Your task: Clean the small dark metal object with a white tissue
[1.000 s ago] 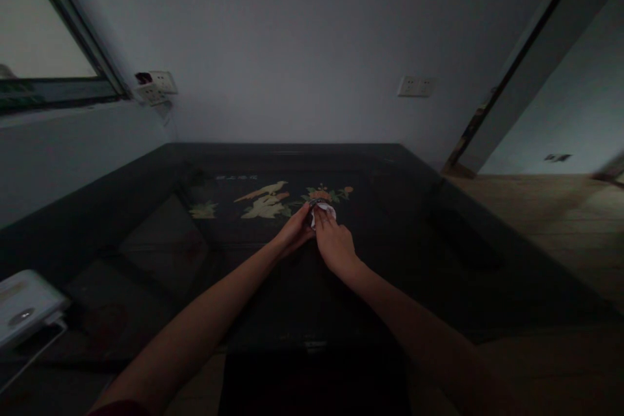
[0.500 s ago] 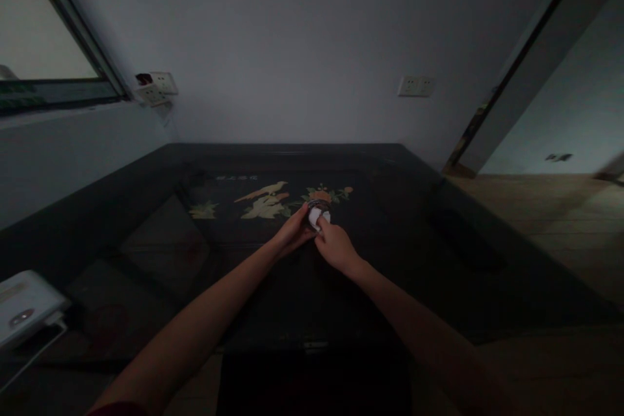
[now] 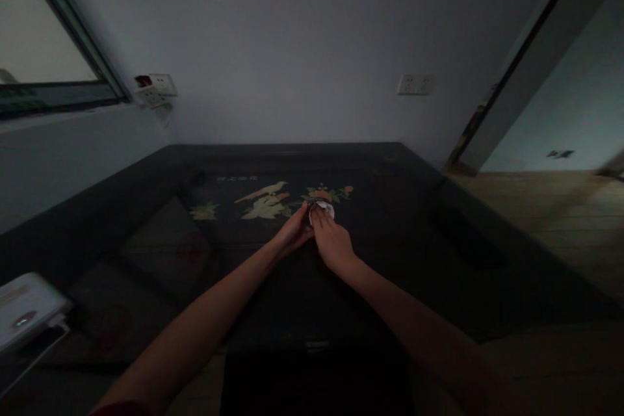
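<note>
Both my hands meet over the middle of a dark table (image 3: 400, 234) with a painted bird-and-flower design (image 3: 266, 201). My left hand (image 3: 292, 234) curls its fingers round a small dark round object (image 3: 316, 203), mostly hidden. My right hand (image 3: 331, 240) presses a small white wad (image 3: 325, 209), cloth or tissue, against that object with closed fingers. The room is dim and the object's details are hard to make out.
A white device with a cable (image 3: 24, 315) lies at the table's left near edge. Wall sockets (image 3: 156, 90) sit at the back left and another socket plate (image 3: 414, 84) on the back wall. A window (image 3: 39, 58) is at left, wooden floor (image 3: 560, 221) at right.
The right hand with the white wad drew back a little half a second ago and has moved forward over the object again. The left hand has stayed put.
</note>
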A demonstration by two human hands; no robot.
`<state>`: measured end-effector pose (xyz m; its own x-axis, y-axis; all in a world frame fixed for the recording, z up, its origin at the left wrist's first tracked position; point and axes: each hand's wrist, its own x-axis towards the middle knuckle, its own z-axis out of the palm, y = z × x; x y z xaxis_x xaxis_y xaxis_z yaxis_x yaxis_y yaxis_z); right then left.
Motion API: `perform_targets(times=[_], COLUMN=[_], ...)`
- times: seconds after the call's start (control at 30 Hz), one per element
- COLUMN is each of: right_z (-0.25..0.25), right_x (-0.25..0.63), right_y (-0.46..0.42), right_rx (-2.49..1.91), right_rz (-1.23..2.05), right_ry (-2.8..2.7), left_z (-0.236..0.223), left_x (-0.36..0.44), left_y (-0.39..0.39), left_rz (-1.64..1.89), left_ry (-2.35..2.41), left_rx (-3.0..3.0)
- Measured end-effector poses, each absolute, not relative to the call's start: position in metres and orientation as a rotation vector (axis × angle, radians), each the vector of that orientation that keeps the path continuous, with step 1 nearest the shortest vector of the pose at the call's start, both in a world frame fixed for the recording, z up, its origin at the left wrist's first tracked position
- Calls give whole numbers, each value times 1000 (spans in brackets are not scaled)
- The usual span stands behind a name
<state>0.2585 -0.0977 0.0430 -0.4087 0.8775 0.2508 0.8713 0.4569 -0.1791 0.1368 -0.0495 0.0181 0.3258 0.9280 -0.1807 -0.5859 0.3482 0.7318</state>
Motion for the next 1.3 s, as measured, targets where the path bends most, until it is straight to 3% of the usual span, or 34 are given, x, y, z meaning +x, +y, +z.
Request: perform_targets(times=[0.23,0.57,0.93,1.3], right_z=[56,45,51,60], right_x=[257,262,258,264], right_y=[-108,-101,-99,-105], right_rx=[-1598,-1400,-1581,-1606], right_rz=[-29,353,41,120], right_ry=[-2424,-2341,-2411,-2415], left_z=[20,12,19,7], left_x=[137,133,140,135], left_y=[-54,-48,-52,-48], left_rz=[1081,1110,1118,1143], left_ry=[689,594,647,657], left_rx=[654,599,627,666])
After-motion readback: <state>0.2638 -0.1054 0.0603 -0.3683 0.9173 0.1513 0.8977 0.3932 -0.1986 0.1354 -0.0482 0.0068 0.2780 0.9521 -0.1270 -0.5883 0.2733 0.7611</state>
